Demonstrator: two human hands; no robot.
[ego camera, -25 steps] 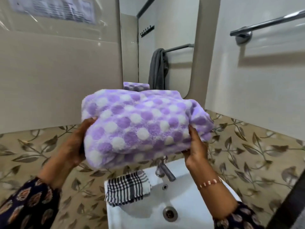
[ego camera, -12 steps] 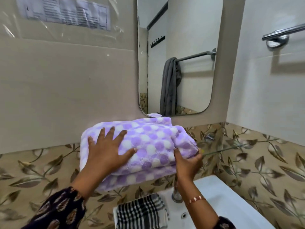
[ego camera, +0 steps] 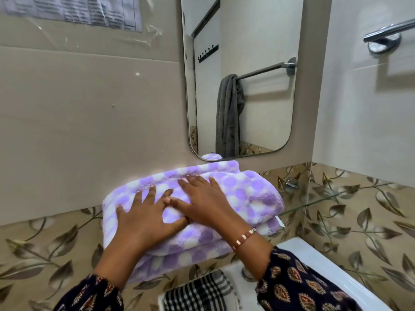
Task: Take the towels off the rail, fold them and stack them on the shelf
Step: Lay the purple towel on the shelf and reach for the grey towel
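A folded purple towel with white dots (ego camera: 247, 194) lies on the glass shelf (ego camera: 332, 198) below the mirror. My left hand (ego camera: 143, 218) presses flat on its top with fingers spread. My right hand (ego camera: 204, 205) lies flat beside it on the same towel, fingers straight. A chrome towel rail (ego camera: 390, 32) is on the right wall, bare where visible. The mirror shows a grey towel (ego camera: 229, 115) hanging on a rail. A black-and-white checked cloth (ego camera: 197, 295) lies folded on the sink's left rim.
The white sink (ego camera: 318, 272) sits below the shelf, with the tap base (ego camera: 247, 274) behind my right wrist. A mirror (ego camera: 244, 63) hangs above. A printed sheet (ego camera: 74, 10) under plastic is taped to the wall at upper left.
The towel went from held in the air onto the glass shelf. My right hand left the towel's right end and now lies flat on top beside my left hand.
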